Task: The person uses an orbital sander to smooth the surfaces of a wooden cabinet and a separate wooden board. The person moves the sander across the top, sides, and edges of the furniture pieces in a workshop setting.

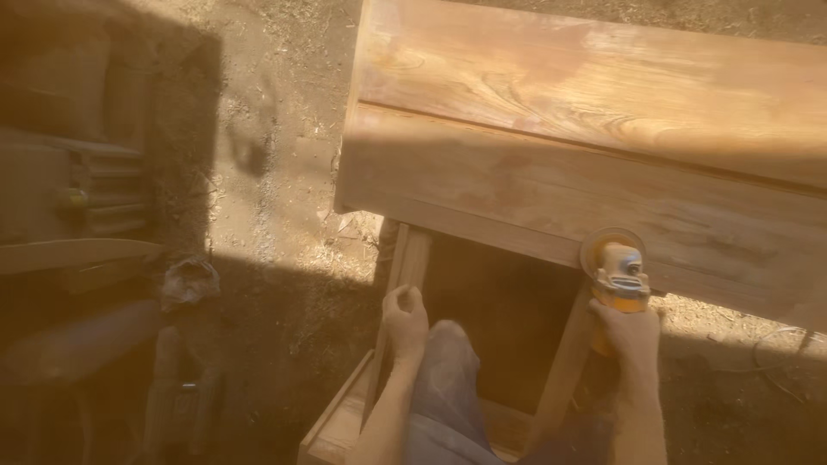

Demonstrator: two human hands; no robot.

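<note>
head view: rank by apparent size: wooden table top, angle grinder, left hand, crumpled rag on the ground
1. wooden table top, by far the largest.
2. angle grinder.
3. left hand and crumpled rag: look about alike, and the hand is nearer the camera, so unranked.
The right hand hides part of the grinder.

Lighting: hard sun, warm orange cast, hazy overall. Wood top (603,77) brightest, slightly washed out. Deep shadow over left third and bottom; sharp shadow edge across the dirt (276,172). Focus: soft throughout; clutter at left (77,189) dim, indistinct. Grinder (618,274) moderately clear.
</note>
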